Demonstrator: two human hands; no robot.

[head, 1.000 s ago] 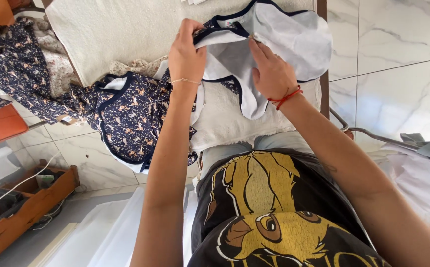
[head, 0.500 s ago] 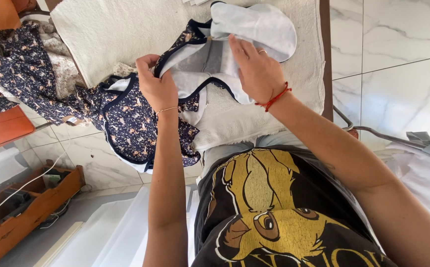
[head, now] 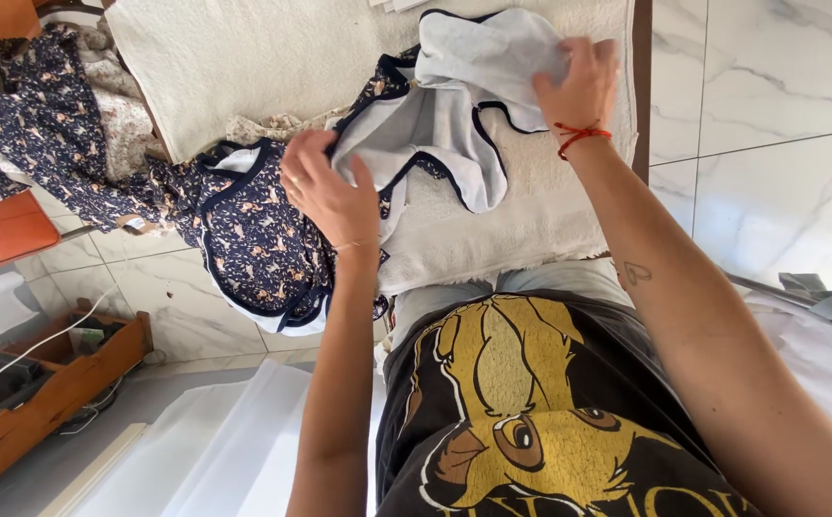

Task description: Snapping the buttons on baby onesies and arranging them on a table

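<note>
My left hand (head: 325, 191) and my right hand (head: 580, 84) both grip a small garment (head: 454, 105), light grey inside with dark navy trim. It is stretched between them over a cream towel (head: 263, 57) that covers the table. The left hand pinches the garment's left edge; the right hand, with a red string at the wrist, holds its upper right part. A navy patterned cloth (head: 253, 239) hangs off the table edge just left of my left hand.
More navy patterned fabric (head: 33, 115) lies bunched at the far left. A wooden crate (head: 43, 393) with cables sits on the marble floor (head: 770, 172) at lower left. White sheets (head: 215, 450) lie beside my legs. An orange surface (head: 0, 235) shows at the left edge.
Both hands have moved apart, the left lower and leftward, the right up and rightward, spreading the grey garment wider between them.
</note>
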